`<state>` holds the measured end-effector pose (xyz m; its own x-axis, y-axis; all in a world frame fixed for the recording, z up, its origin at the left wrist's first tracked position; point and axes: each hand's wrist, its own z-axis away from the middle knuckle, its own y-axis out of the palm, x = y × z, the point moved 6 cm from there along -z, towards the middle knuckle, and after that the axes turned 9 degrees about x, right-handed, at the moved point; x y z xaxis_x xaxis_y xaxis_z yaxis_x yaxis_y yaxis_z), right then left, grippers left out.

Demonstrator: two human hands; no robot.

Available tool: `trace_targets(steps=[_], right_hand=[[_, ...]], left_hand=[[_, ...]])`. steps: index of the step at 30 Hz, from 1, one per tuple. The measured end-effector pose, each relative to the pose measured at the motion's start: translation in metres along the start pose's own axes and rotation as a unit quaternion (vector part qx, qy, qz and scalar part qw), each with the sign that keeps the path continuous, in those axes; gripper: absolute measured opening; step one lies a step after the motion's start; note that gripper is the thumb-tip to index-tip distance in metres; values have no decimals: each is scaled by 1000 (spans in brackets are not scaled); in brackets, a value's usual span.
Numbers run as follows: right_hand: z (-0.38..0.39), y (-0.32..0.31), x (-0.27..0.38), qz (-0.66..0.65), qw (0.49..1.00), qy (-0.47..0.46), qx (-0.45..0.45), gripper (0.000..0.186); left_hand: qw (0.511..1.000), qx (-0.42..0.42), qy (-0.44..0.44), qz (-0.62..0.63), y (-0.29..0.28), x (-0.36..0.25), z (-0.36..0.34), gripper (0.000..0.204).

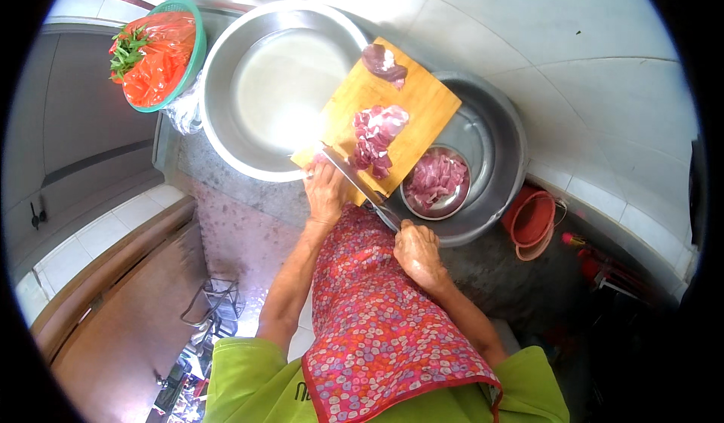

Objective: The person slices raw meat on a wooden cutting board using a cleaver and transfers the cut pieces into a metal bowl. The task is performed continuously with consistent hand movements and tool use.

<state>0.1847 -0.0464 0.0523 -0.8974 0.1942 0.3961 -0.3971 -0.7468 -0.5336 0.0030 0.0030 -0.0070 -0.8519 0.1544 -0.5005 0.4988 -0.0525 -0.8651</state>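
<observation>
My right hand (419, 251) is closed round the handle of a kitchen knife (351, 173), whose long blade slants up and left across the near part of a wooden cutting board (427, 110). At the board's left corner, the curled fingers of my left hand (326, 189) press on a pale pink piece of meat (320, 153), partly hidden and washed out by glare, close beside the blade. Right of the blade lies a pile of sliced red meat (375, 138). A larger chunk of meat (384, 64) rests near the board's far corner.
The board bridges a large metal basin (219, 133) holding cloudy liquid and a grey basin (507, 133). Inside the grey one sits a metal bowl (466, 191) of sliced meat. A green basket (200, 42) with a red bag and green vegetables stands far left; a red bucket (530, 218) stands right.
</observation>
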Motion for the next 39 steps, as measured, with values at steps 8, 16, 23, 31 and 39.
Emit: trace_targets(steps=[8, 16, 23, 31, 39], right_hand=[[2, 6, -8, -8, 1000, 16, 14, 14], [5, 14, -12, -7, 998, 39, 43, 17], [3, 13, -12, -17, 1000, 13, 16, 15], [-33, 24, 7, -84, 995, 27, 45, 18], [-27, 10, 6, -61, 995, 38, 73, 14]], left_hand=[[998, 6, -45, 40, 9, 4, -2, 35], [989, 25, -62, 133, 9, 9, -2, 33], [983, 42, -55, 167, 7, 5, -1, 33], [981, 3, -72, 178, 11, 4, 2, 30], [980, -20, -81, 180, 15, 7, 6, 27]])
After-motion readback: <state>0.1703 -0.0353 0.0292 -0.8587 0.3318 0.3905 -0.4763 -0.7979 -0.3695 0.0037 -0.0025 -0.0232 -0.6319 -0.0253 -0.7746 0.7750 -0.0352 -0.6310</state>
